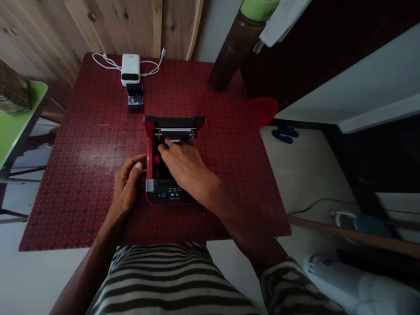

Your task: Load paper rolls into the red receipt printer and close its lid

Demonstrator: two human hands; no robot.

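Note:
A red-and-black printer (pixel 172 197) sits on the table with its lid (pixel 175 123) raised at the back, showing a roller. My right hand (pixel 183 164) reaches into the printer's bay from the right. Its fingers are bent and close together; the fingertips are down inside, so whatever they hold or press is hidden. Against the printer's left side rests my left hand (pixel 126 179), its fingers curled and the thumb lying over them, gripping at the side wall. A panel with small buttons and markings faces me at the front edge.
On the red patterned table (pixel 82 183) lie a white power bank (pixel 131 68) with white cables and a small black case (pixel 135 97). A tall dark bottle (pixel 234 52) with a green lid stands at the back right. A red stool (pixel 264 111) shows beyond the right edge.

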